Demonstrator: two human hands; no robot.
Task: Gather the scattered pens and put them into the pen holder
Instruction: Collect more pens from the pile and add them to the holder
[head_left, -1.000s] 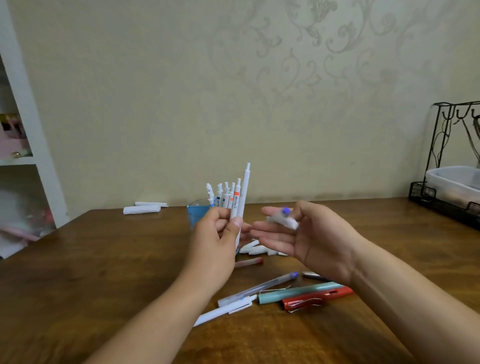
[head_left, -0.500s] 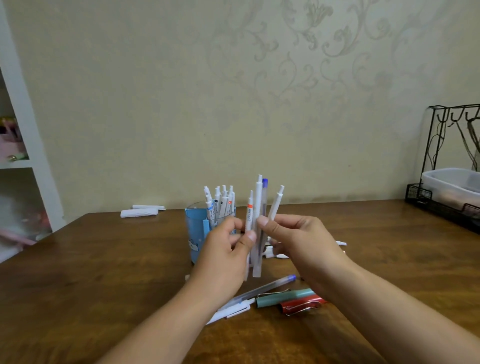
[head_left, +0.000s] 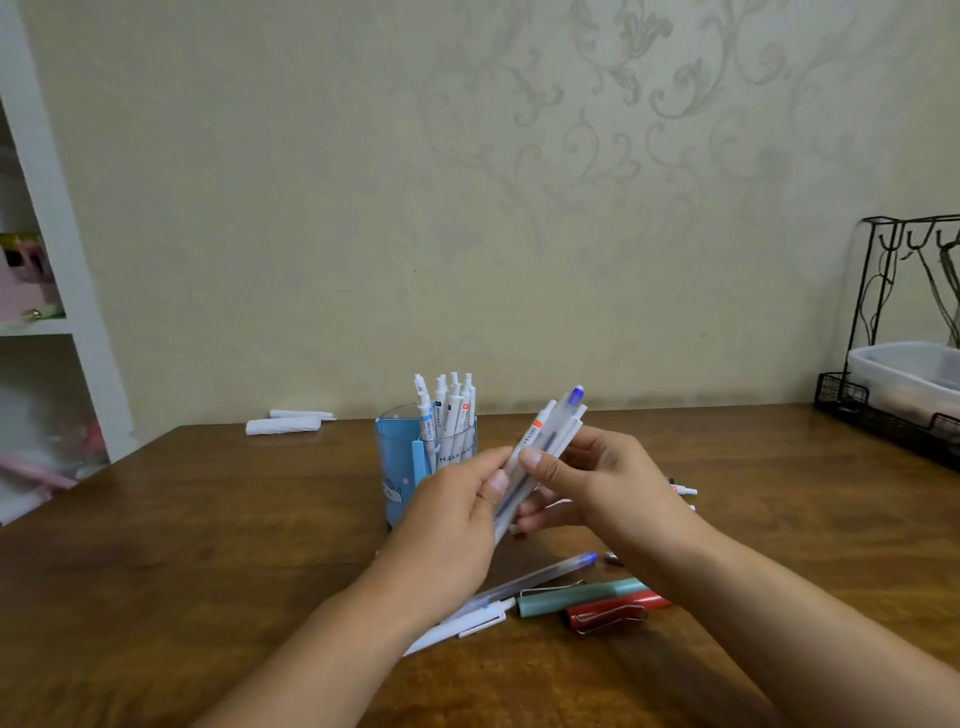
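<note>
A blue pen holder (head_left: 396, 467) stands on the wooden table (head_left: 208, 519), with several white pens (head_left: 448, 405) upright in it. Just right of it, my left hand (head_left: 457, 519) and my right hand (head_left: 613, 483) both grip a bundle of white pens (head_left: 550, 431), tilted with its tips up to the right. Loose on the table in front of my hands lie a clear pen with a blue cap (head_left: 540, 577), a white pen (head_left: 462, 626), a teal pen (head_left: 576, 597) and a red pen (head_left: 613, 610). More small pens (head_left: 684, 490) show behind my right hand.
Two white paper rolls (head_left: 283, 423) lie at the table's far left edge by the wall. A black wire rack (head_left: 893, 415) with a clear plastic box (head_left: 914, 374) stands at the far right. A white shelf unit (head_left: 62, 291) is at the left.
My right hand brought its pen over and joined it to those in my left hand. The bundle has since tipped from upright to slanting right, and both hands now hold it.
</note>
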